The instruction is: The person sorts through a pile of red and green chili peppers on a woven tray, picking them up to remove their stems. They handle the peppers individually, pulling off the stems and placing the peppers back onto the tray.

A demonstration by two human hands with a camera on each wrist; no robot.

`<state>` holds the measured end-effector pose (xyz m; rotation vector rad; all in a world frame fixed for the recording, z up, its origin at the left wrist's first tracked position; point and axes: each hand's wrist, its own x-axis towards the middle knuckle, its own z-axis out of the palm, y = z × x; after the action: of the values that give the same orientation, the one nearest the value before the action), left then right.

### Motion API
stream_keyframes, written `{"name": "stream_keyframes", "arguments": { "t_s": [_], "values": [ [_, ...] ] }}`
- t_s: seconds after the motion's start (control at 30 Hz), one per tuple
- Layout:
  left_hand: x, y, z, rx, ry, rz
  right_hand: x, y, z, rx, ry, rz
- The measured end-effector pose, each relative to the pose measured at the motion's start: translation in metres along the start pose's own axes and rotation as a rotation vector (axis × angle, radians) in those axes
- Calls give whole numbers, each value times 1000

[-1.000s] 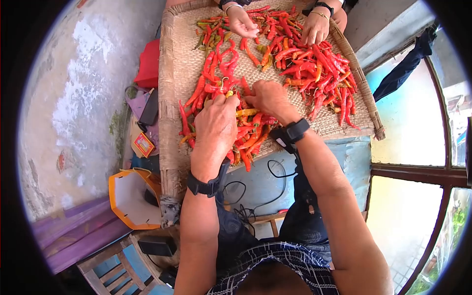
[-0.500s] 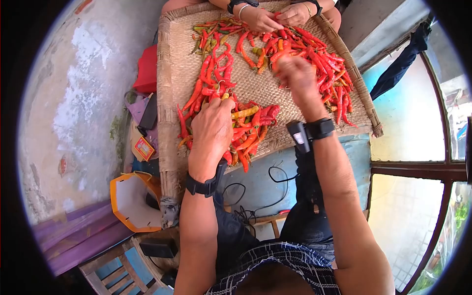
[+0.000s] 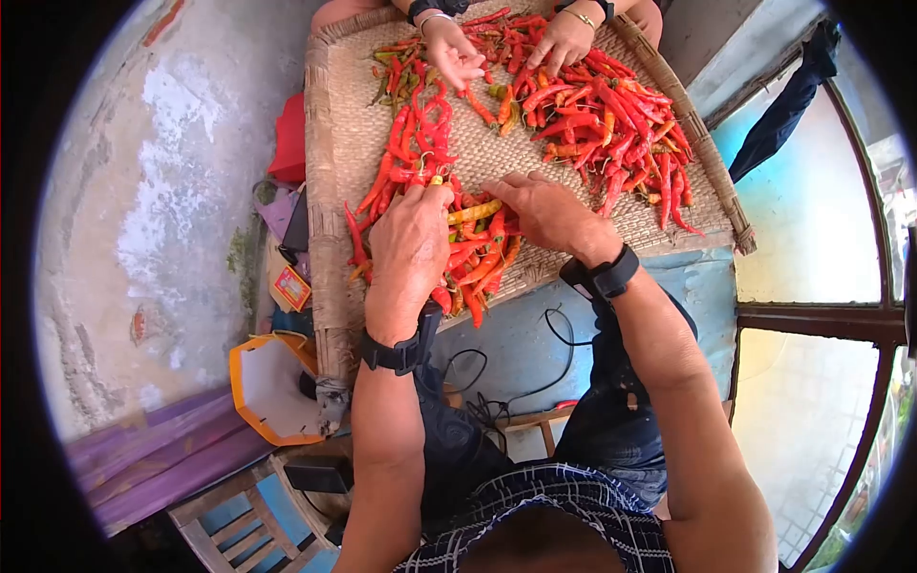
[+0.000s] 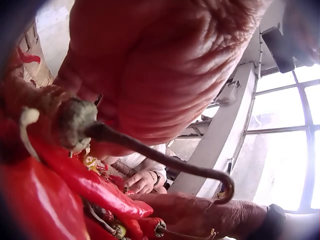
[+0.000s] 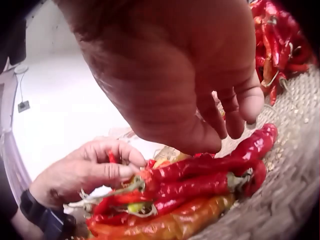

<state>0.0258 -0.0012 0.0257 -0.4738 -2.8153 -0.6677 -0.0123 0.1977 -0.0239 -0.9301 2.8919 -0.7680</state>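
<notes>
A bunch of red and orange chili peppers lies at the near side of a woven tray, with a strand of peppers running away from it. My left hand is on top of this bunch, its thumb and fingers pinching a chili pepper among the stems, as the right wrist view shows. Over the bunch's right side reaches my right hand. In the right wrist view this hand has its fingers loosely bent above red peppers, thumb apart from the fingers and nothing gripped between them.
A larger heap of chili peppers covers the tray's right side. Across the tray, another person's hands work among the peppers. An orange-edged container stands left of the tray; windows are at the right. Black cables hang below.
My right hand moved from the bunch to the larger heap, then came back to the bunch. My left hand has stayed on the bunch. The other person's hands came together and parted again.
</notes>
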Motion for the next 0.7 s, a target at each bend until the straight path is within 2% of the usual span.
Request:
{"name": "stream_keyframes", "arguments": {
  "t_s": [0.07,0.2,0.27,0.3,0.37,0.43,0.5,0.53,0.6,0.63,0.7],
  "values": [
    [0,-1,0,-16,25,9,2,-1,2,-75,-98,25],
    [3,-3,-4,8,129,-2,8,-5,-12,-12,-158,9],
    [3,-7,-5,45,160,-37,7,-11,-30,179,-374,123],
    [3,-8,-5,83,186,-68,4,-8,-30,178,-377,122],
    [4,-9,-6,81,172,-126,-3,-3,-27,261,-296,-5],
    [4,-7,-9,82,157,-182,-3,-5,-16,212,-244,20],
    [6,-2,-12,195,277,-48,-2,-7,-13,164,-189,46],
    [8,2,-12,196,274,-44,-1,-9,-15,98,-209,79],
    [11,9,-11,114,357,103,-1,-8,-16,32,-226,115],
    [12,12,-8,114,356,107,-2,-6,-17,30,-170,111],
    [9,17,-2,-145,86,164,-5,-3,-18,30,-116,109]
  ]
}}
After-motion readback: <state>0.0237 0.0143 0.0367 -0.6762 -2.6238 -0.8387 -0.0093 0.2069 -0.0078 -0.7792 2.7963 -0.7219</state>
